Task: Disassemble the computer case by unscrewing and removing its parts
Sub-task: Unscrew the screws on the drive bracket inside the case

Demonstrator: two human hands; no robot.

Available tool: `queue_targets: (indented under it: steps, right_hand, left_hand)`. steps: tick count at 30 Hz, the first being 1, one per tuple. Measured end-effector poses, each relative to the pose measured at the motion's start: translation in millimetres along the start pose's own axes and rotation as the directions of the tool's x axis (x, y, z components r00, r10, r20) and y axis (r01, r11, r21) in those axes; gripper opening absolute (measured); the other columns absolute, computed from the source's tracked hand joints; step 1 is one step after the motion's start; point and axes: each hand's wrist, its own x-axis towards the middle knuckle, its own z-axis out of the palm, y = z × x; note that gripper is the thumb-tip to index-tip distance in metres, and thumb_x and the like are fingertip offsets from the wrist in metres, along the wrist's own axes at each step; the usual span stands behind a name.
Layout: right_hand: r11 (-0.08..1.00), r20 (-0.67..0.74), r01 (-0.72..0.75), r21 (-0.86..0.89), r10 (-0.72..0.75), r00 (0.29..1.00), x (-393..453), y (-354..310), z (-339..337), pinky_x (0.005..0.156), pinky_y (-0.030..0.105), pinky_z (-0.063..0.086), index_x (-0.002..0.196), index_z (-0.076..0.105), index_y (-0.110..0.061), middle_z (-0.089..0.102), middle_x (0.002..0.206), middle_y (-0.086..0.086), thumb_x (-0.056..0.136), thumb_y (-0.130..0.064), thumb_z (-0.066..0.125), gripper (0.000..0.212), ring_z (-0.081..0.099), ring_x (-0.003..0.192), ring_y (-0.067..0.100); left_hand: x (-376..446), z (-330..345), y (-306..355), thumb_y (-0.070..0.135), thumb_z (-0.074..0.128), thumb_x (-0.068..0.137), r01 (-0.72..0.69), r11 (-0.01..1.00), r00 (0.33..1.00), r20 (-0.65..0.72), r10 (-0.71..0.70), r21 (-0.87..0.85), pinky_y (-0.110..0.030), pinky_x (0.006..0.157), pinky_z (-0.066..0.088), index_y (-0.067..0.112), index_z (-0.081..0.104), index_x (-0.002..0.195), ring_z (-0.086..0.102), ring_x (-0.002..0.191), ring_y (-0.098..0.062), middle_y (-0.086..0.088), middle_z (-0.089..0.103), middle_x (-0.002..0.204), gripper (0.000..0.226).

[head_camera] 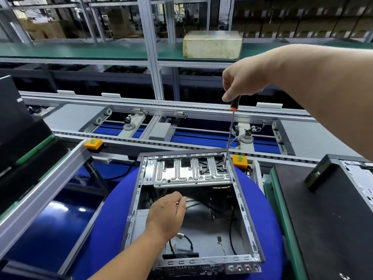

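Note:
An open computer case (pixel 244 211) lies on a round blue pad (pixel 113 215). A silver drive bracket (pixel 181 172) spans its far end, and loose black cables lie inside. My right hand (pixel 246 77) grips the black and orange handle of a long screwdriver (pixel 230 130). The tool stands nearly upright with its tip at the bracket's far right corner. My left hand (pixel 167 215) hovers over the middle of the case with curled fingers; something small seems pinched between its fingertips, but I cannot make it out.
A conveyor line (pixel 161 118) with rollers runs behind the case. Orange stops with green buttons (pixel 92 143) sit at its near rail. Black computer cases stand at the left (pixel 18 128) and right (pixel 333 199). A yellowed box (pixel 212 44) rests on the green shelf behind.

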Motion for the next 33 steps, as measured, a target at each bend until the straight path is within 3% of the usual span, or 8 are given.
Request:
queue_targets:
  steps: [3,6,9,12,19,23,27,33]
  right_hand:
    - [0.982,-0.017,-0.093,-0.163,0.091,0.996,-0.6,-2.7,0.8,0.064,0.035,0.051,0.099,0.067,-0.013,0.072,0.086,0.011,0.096,-0.072,0.041,0.065,0.070,0.077,0.030]
    - [0.962,-0.074,-0.091,-0.257,0.074,0.995,-3.0,-6.7,2.5,0.074,0.038,0.045,0.101,0.068,-0.010,0.068,0.094,0.010,0.103,-0.064,0.030,0.067,0.065,0.088,0.030]
    - [0.954,-0.099,-0.007,-0.301,-0.024,0.995,-2.7,-5.1,3.6,0.067,0.035,0.039,0.106,0.066,-0.015,0.063,0.094,0.003,0.108,-0.044,0.040,0.039,0.056,0.083,0.023]
    - [0.991,-0.061,0.084,-0.108,-0.091,0.994,-2.9,-1.7,-0.3,0.075,0.039,0.044,0.104,0.063,-0.032,0.063,0.099,-0.005,0.102,-0.035,0.056,0.008,0.056,0.086,0.016]
    - [0.992,0.018,0.109,0.064,-0.110,0.994,-8.0,-0.4,-5.3,0.065,0.037,0.049,0.103,0.064,-0.039,0.063,0.101,0.000,0.091,-0.015,0.068,0.027,0.064,0.083,0.026]
    - [0.995,0.010,0.008,-0.103,-0.007,1.000,-8.0,-3.2,-3.3,0.087,0.047,0.056,0.109,0.060,-0.028,0.065,0.107,0.003,0.090,-0.052,0.069,0.033,0.065,0.095,0.029]
    - [0.956,-0.069,-0.093,-0.277,0.077,0.995,-7.5,-4.1,3.5,0.084,0.042,0.049,0.107,0.066,-0.011,0.067,0.097,0.009,0.098,-0.073,0.033,0.071,0.064,0.094,0.032]
    - [0.976,-0.126,0.023,-0.217,-0.051,0.991,-4.0,6.0,6.7,0.079,0.039,0.045,0.111,0.062,-0.023,0.062,0.099,0.000,0.105,-0.039,0.048,0.022,0.058,0.092,0.026]
  left_hand:
    - [0.2,0.1,-0.4,0.041,0.044,0.107,-0.009,1.000,1.000,0.003,0.009,0.008,-0.027,0.057,0.034,0.028,0.046,0.074,0.051,0.062,-0.011,0.009,0.053,0.065,0.036]
    - [0.6,0.5,-1.0,0.041,0.044,0.107,-0.008,1.000,1.000,0.002,0.008,0.002,-0.031,0.058,0.039,0.027,0.047,0.074,0.051,0.063,-0.012,0.009,0.053,0.065,0.036]
    - [0.7,0.7,-1.3,0.041,0.044,0.107,-0.008,1.000,1.000,0.001,0.008,-0.004,-0.029,0.057,0.036,0.028,0.045,0.073,0.050,0.061,-0.012,0.008,0.052,0.064,0.037]
    - [0.5,0.5,-1.6,0.042,0.043,0.107,-0.012,1.000,1.000,0.001,0.012,0.001,-0.029,0.057,0.036,0.028,0.046,0.074,0.051,0.062,-0.011,0.009,0.053,0.065,0.036]
    - [0.6,0.6,-1.6,0.042,0.043,0.107,-0.014,1.000,1.000,0.004,0.014,-0.002,-0.026,0.056,0.034,0.028,0.045,0.073,0.051,0.062,-0.013,0.010,0.052,0.064,0.037]
    - [0.3,0.6,-1.3,0.041,0.044,0.107,-0.012,1.000,1.000,0.004,0.012,0.004,-0.025,0.056,0.032,0.029,0.044,0.072,0.050,0.061,-0.012,0.010,0.052,0.064,0.037]
    - [-0.1,0.2,-1.2,0.040,0.045,0.107,-0.014,1.000,1.000,0.001,0.014,0.008,-0.024,0.056,0.032,0.028,0.046,0.073,0.050,0.061,-0.011,0.010,0.052,0.064,0.037]
    - [-0.1,0.2,0.6,0.040,0.047,0.107,-0.011,1.000,1.000,-0.003,0.012,0.019,-0.025,0.055,0.032,0.028,0.045,0.072,0.050,0.061,-0.011,0.010,0.052,0.063,0.037]
